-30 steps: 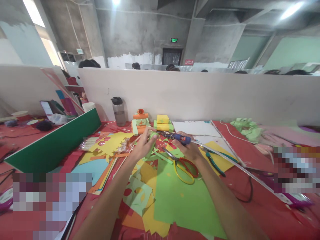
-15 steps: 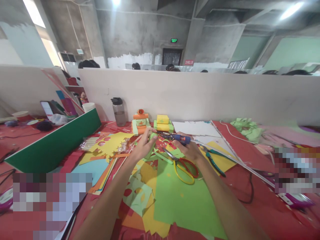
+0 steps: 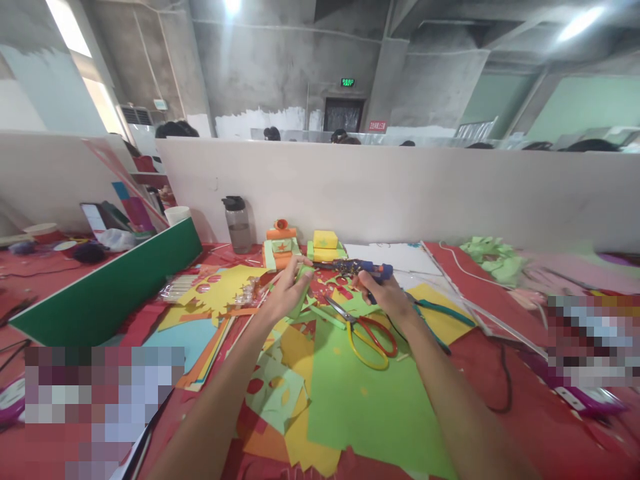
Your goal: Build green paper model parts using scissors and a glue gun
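Note:
My left hand is closed around a folded piece of light green paper. In my right hand is a blue hot glue gun, its dark nozzle pointing left at the top of the green paper. Whether the tip touches the paper is hard to make out. Below and between the hands, scissors with one red and one yellow handle lie on a green paper sheet. Teal-handled pliers rest just right of my right hand, partly hidden by it.
Two paper models, one orange and one yellow and green, stand at the back beside a water bottle. Cut paper scraps cover the left middle. A green board stands left; a white partition closes the back.
My right hand and the glue gun have shifted slightly right, and the gun lies more level. The pliers' handles are spread wider apart. My left hand with the green paper has barely moved.

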`<state>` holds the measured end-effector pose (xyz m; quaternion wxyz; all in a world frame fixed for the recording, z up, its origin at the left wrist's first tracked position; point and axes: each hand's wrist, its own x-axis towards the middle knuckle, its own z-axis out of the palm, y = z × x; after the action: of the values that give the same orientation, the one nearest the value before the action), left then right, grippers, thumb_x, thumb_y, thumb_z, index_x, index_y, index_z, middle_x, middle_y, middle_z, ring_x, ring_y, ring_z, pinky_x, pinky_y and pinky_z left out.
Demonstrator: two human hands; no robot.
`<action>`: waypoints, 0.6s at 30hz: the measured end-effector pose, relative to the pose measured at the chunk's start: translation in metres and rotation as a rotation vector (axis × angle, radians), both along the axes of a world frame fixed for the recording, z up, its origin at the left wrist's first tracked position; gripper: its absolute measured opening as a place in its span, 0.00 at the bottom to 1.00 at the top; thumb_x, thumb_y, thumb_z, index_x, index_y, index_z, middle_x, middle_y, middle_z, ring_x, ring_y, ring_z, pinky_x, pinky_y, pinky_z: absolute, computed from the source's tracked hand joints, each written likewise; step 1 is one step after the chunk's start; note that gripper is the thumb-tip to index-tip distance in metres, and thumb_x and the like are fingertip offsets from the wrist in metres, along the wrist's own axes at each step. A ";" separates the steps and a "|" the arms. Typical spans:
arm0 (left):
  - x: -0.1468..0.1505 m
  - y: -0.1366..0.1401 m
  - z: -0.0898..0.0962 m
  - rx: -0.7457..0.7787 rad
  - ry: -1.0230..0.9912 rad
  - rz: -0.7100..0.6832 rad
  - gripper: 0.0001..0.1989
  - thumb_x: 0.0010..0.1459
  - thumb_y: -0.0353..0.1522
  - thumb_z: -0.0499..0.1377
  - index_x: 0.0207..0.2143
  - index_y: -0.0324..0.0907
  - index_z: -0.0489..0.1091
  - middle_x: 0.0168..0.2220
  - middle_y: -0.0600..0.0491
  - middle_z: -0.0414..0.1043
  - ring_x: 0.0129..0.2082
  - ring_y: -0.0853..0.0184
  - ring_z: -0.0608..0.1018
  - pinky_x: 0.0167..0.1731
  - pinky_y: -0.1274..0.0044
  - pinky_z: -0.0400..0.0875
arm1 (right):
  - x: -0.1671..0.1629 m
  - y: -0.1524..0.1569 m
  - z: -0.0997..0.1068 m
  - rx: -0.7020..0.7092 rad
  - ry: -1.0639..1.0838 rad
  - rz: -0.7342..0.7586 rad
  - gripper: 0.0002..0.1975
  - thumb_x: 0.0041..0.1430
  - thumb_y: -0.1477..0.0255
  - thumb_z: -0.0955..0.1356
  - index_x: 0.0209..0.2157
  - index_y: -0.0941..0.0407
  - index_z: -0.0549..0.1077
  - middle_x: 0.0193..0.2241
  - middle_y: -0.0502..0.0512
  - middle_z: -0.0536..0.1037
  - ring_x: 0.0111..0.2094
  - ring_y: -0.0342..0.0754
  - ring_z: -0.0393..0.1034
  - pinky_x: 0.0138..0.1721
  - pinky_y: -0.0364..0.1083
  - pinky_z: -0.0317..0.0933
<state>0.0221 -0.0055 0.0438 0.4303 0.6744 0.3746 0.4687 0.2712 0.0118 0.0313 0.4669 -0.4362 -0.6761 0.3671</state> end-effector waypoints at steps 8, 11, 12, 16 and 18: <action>0.001 -0.002 0.003 -0.013 -0.024 0.013 0.17 0.64 0.47 0.54 0.47 0.47 0.58 0.30 0.60 0.63 0.24 0.73 0.74 0.25 0.81 0.70 | 0.011 -0.001 0.012 -0.198 0.193 0.135 0.16 0.50 0.60 0.75 0.28 0.56 0.71 0.18 0.46 0.65 0.18 0.40 0.57 0.20 0.42 0.52; 0.000 -0.002 0.002 -0.017 -0.020 0.004 0.17 0.64 0.46 0.54 0.49 0.47 0.58 0.30 0.60 0.63 0.23 0.74 0.73 0.25 0.81 0.71 | 0.022 0.004 0.008 -0.209 0.080 0.141 0.14 0.48 0.65 0.76 0.25 0.58 0.70 0.15 0.45 0.64 0.18 0.39 0.55 0.21 0.42 0.50; 0.000 -0.001 0.002 -0.020 -0.017 0.003 0.17 0.64 0.46 0.54 0.49 0.47 0.59 0.31 0.60 0.63 0.23 0.74 0.73 0.25 0.81 0.71 | 0.026 0.007 0.005 -0.230 0.059 0.113 0.14 0.48 0.65 0.75 0.23 0.58 0.70 0.14 0.45 0.64 0.17 0.39 0.55 0.21 0.42 0.49; -0.001 0.001 0.000 -0.028 -0.024 0.000 0.16 0.64 0.44 0.55 0.50 0.48 0.60 0.33 0.59 0.64 0.24 0.74 0.73 0.25 0.81 0.70 | 0.040 0.024 -0.013 -0.291 -0.040 -0.140 0.16 0.44 0.63 0.75 0.19 0.57 0.69 0.16 0.50 0.71 0.19 0.44 0.62 0.23 0.43 0.54; -0.001 0.002 -0.002 -0.028 -0.027 0.001 0.16 0.64 0.43 0.55 0.51 0.47 0.60 0.31 0.59 0.64 0.24 0.73 0.73 0.25 0.80 0.69 | 0.046 0.032 -0.020 -0.240 -0.168 -0.210 0.15 0.47 0.61 0.74 0.20 0.58 0.72 0.18 0.53 0.74 0.22 0.46 0.66 0.25 0.45 0.58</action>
<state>0.0210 -0.0040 0.0416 0.4443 0.6617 0.3756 0.4729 0.3167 0.0433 0.0118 0.3892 -0.5859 -0.6150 0.3566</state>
